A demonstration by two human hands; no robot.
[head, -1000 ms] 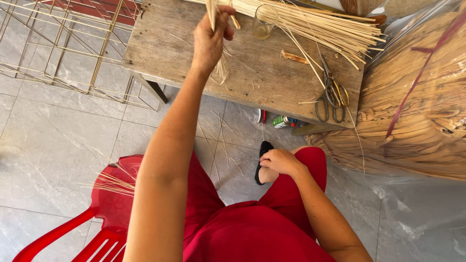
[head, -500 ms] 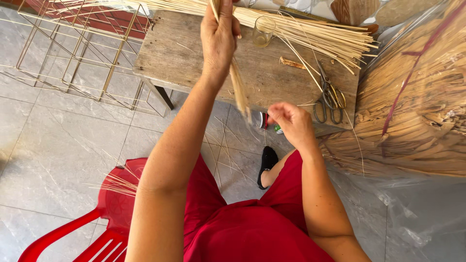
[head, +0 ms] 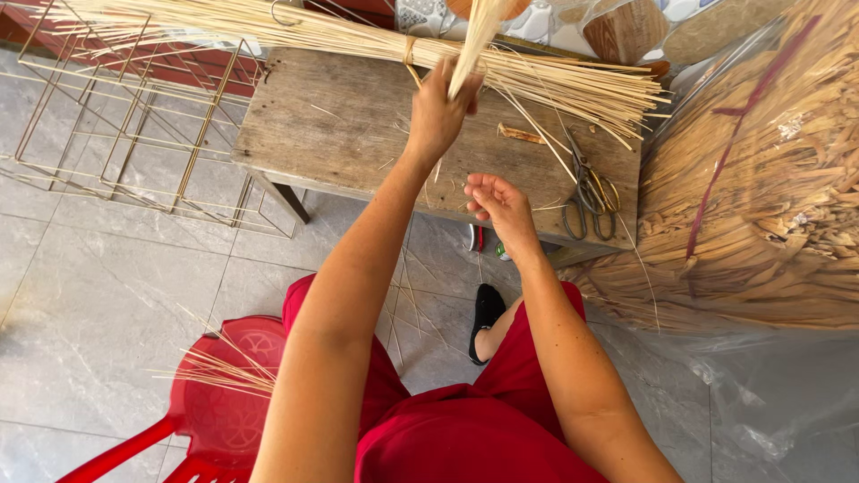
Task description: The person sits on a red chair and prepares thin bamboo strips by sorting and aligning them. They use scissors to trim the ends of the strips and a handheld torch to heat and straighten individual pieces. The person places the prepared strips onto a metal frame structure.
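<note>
My left hand (head: 438, 112) is raised over a worn wooden table (head: 331, 134) and grips a thin bunch of pale reed strips (head: 472, 36) that rises out of the top of the view. My right hand (head: 501, 206) hovers just below and to the right, fingers loosely curled, holding nothing. A long tied bundle of the same pale reeds (head: 295, 31) lies across the far edge of the table. Metal scissors (head: 589, 188) rest on the table to the right of my right hand.
A big bale of flat dry strips (head: 769, 179), bound with a red band and wrapped in clear plastic, fills the right side. A wire frame rack (head: 116, 116) stands at the left on the grey tile floor. A red plastic chair (head: 215, 402) holds loose strips beside my red-clad legs.
My right hand rose from my knee up to the table's front edge. My left hand lifted the reed bunch higher and turned it more upright; the camera tilted up.
</note>
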